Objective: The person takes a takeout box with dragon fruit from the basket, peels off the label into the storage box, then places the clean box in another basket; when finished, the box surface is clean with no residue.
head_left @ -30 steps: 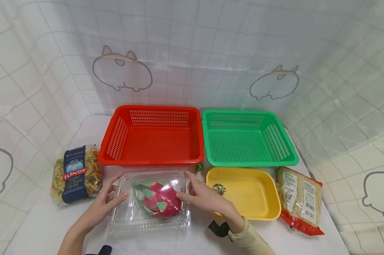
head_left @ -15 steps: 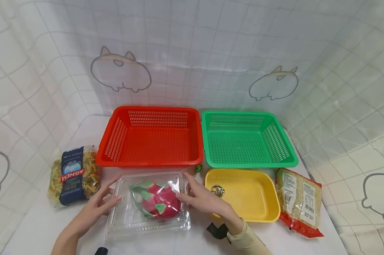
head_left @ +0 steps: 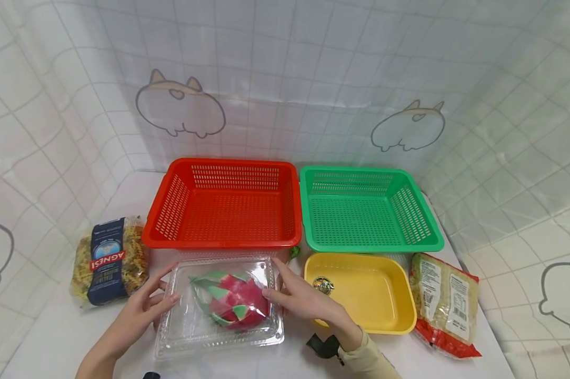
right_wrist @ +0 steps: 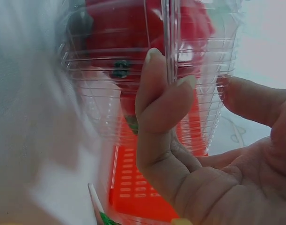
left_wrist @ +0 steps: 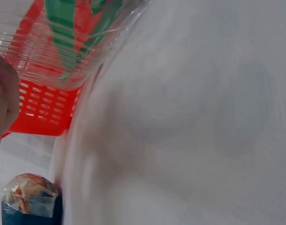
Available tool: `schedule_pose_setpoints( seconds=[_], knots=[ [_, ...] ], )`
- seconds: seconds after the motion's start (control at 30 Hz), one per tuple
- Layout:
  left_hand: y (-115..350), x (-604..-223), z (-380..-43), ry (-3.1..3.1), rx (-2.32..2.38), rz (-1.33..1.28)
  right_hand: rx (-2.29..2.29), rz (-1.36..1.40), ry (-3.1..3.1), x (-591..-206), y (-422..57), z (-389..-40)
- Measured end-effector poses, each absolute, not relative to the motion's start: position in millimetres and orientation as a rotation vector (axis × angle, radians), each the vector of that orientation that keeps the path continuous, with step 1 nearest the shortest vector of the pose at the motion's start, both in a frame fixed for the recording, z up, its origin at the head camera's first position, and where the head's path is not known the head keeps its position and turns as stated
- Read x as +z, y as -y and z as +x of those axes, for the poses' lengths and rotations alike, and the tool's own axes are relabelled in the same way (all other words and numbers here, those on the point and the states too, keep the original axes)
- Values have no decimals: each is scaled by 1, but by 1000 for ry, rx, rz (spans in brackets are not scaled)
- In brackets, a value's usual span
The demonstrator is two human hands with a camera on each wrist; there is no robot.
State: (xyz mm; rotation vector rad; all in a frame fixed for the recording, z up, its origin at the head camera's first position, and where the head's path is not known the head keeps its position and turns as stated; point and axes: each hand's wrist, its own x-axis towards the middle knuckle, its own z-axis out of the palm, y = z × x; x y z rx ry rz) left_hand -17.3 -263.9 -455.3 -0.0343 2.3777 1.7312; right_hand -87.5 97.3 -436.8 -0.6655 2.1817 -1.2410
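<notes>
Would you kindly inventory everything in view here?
clear box: 1, colourless, front left
dragon fruit: 1, pink and green, inside box
red basket: 1, red, behind box
green basket: 1, green, back right
yellow tub: 1, yellow, front right
shiny item: 1, multicoloured, in tub
pasta bag: 1, blue and yellow, left
food bag: 1, beige and red, right
green item: 1, green, near tub, partly hidden
black piece: 1, black, front centre
black tip: 1, black, lower edge
table: 1, white, underneath
backdrop: 1, pale, around table
left hand: 1, bare, gripping box
right hand: 1, bare, gripping box
sleeve: 1, beige, right arm
</notes>
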Motion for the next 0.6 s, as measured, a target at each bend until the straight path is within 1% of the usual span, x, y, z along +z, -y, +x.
schedule_pose_setpoints(
  seconds=[0.3,0.6],
  knots=[
    [260,-447,-12,-2431,1769,-42,-1319,-615,-2118,-429,-102,-84],
    [248,-432,-13,-2421,1824,-21,-1357,-621,-2089,-413,-119,-88]
  ],
)
